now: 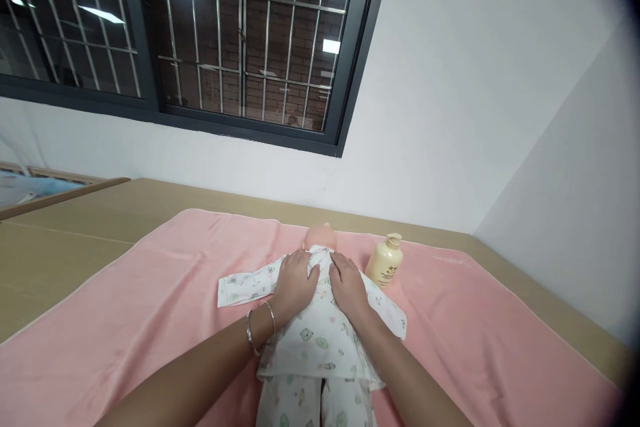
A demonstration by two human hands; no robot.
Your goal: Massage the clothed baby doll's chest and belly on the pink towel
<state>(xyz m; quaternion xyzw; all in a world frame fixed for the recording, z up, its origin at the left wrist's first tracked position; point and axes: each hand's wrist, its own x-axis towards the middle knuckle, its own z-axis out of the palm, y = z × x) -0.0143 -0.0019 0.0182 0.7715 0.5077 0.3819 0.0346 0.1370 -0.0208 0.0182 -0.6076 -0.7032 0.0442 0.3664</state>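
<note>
Head view, doll [321,236] in white patterned top [320,343] lying on pink sheet [170,293], left hand [295,282] and right hand [349,285] palm-down on its chest, fingers extended, cream pump bottle [385,261] near the right hand.

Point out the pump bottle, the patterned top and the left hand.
Pump bottle [385,263], head view: front of its body.
Patterned top [323,327], head view: its front, below the hands.
Left hand [295,281], head view: back of the hand.

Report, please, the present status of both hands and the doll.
Left hand and right hand on patterned shirt, near collar. Doll lying on pink cloth, sleeves spread. Pump bottle close by right hand, not between the hands.
</note>
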